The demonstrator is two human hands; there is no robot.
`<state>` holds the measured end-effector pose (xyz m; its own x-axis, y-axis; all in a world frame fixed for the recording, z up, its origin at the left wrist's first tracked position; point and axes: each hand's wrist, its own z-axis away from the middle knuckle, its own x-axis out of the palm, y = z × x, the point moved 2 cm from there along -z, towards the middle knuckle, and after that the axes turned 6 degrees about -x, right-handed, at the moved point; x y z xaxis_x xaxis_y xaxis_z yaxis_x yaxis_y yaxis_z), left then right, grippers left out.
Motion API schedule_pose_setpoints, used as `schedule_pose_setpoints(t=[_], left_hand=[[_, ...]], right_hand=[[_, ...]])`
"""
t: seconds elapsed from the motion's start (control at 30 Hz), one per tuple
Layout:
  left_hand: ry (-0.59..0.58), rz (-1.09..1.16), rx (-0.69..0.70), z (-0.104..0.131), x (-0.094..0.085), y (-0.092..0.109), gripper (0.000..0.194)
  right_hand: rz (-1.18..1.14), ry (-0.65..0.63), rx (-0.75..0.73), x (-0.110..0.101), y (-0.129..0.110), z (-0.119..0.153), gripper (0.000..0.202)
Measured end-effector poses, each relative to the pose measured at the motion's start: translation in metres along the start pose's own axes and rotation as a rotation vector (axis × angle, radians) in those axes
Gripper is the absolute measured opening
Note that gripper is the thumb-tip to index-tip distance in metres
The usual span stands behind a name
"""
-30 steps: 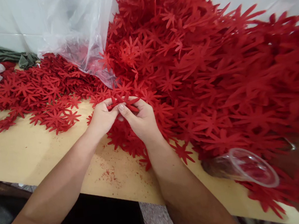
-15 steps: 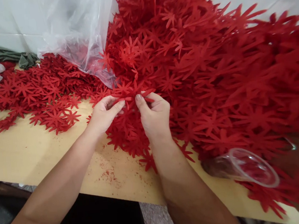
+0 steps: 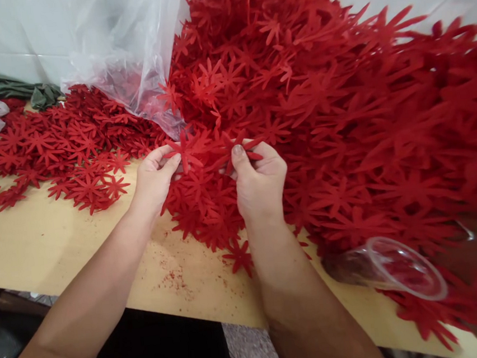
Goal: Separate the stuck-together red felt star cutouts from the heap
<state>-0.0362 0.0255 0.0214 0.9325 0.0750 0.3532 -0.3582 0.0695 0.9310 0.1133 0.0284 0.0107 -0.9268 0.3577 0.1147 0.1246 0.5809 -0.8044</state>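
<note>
As I read the head view, the left hand [image 3: 154, 178] pinches one red multi-petalled cutout [image 3: 184, 152] between thumb and fingers; the right hand [image 3: 262, 185] grips a second red cutout [image 3: 229, 147]. Both pieces sit apart, before the large red heap [image 3: 333, 108]. Clear plastic cup [image 3: 407, 268] lies tipped, right side of the tabletop [image 3: 38, 243].

Open passage I see over bare tabletop [image 3: 29, 238], front left, big red heap [image 3: 320, 109] blocking right and back — plastic bag [image 3: 125, 49] hanging behind, tipped clear cup [image 3: 407, 268] obstructing front right
</note>
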Motion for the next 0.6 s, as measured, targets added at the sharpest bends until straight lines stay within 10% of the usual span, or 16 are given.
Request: schedule_pose_setpoints(t=[0.6], left_hand=[[0.065,0.046,0.032,-0.004,-0.008,0.002,0.019]], right_hand=[[-0.035,0.08,0.021,-0.008,-0.007,-0.007,0.028]])
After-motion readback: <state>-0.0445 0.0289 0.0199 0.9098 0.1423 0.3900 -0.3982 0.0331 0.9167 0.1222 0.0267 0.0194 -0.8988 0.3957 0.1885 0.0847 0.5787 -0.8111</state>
